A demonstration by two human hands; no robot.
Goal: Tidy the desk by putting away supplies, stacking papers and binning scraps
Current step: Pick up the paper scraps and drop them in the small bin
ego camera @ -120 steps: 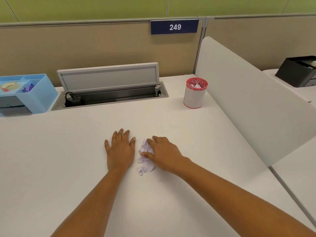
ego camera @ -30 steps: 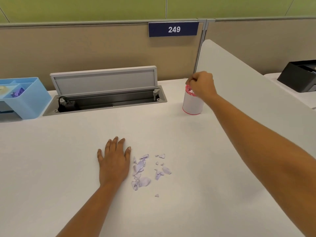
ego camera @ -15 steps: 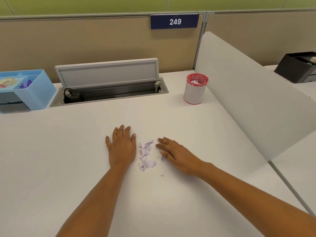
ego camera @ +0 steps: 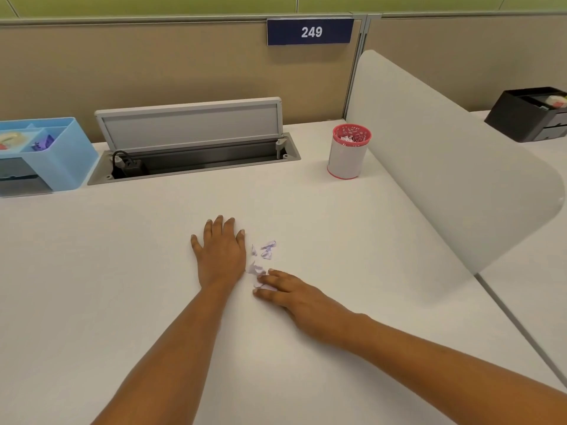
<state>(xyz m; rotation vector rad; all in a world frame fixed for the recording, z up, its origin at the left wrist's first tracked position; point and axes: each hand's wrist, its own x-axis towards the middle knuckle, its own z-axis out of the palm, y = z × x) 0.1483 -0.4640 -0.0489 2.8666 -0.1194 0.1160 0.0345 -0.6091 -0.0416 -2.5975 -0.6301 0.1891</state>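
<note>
**Right hand back from the bin for the leftover scraps**

The white surface (ego camera: pixel 337 240) carries the red-rimmed cup (ego camera: pixel 348 157) well beyond the right hand, with paper bits showing inside. The left hand (ego camera: pixel 219 256) lies flat, fingers straight and together, like a wall to sweep against. The right hand (ego camera: pixel 294 297), at the cup a second ago, has returned just beside the left, fingers extended and pressing on a few lilac scraps (ego camera: pixel 267 250). Others lie loose ahead of its fingertips, close to the left hand. The pile is thinner than before, so one load looks binned, and one more gather-and-carry probably clears it.
</note>
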